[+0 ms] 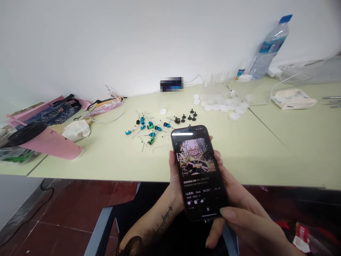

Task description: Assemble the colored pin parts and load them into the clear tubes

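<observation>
A black smartphone (198,167) is held upright over the table's front edge, its lit screen showing a music player with a record picture. My left hand (176,186) grips it from the left, thumb along that side; fingertips show at the far edge. My right hand (245,217) holds the lower right, its thumb by the bottom corner and a finger below the phone. Behind the phone lie several small blue metal parts with thin wires (157,128), a few green ones (151,141) and several black pegs with round bases (190,117). Most of the fingers are hidden behind the phone.
White round caps (234,116) and clear tubes (217,85) stand at the back right, near a water bottle (269,49) and a tissue pack (293,99). A pink cup (53,142) lies at left beside bags (61,110). A screen device (172,84) leans against the wall.
</observation>
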A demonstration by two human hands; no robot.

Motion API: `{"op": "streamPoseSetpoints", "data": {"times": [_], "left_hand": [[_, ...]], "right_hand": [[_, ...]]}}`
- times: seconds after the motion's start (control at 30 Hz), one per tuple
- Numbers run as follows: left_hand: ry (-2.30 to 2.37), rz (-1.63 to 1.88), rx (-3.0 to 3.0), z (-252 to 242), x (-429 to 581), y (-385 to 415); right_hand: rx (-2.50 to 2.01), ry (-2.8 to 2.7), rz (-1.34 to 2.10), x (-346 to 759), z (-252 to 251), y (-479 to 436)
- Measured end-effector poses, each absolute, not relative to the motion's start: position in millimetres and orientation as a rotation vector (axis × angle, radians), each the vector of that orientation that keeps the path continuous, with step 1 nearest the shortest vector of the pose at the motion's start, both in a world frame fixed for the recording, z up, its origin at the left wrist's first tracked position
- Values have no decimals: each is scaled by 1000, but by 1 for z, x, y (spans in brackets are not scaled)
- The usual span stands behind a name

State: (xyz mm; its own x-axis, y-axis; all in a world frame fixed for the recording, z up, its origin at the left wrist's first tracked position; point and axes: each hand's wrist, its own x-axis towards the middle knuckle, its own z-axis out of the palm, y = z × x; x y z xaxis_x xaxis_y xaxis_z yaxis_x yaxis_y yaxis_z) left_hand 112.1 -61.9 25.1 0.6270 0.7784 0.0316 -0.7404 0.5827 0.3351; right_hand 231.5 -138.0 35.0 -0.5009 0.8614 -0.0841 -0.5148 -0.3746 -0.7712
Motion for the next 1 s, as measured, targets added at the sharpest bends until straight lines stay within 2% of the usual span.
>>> {"op": "streamPoseSetpoints", "data": {"times": [0.33,1.0], "left_hand": [[9,888,329,28,112,-62],[184,894,474,20,103,-60]], "right_hand": [[-643,-880,1994,232,36,-137],[-759,-921,1973,233,39,-138]]}}
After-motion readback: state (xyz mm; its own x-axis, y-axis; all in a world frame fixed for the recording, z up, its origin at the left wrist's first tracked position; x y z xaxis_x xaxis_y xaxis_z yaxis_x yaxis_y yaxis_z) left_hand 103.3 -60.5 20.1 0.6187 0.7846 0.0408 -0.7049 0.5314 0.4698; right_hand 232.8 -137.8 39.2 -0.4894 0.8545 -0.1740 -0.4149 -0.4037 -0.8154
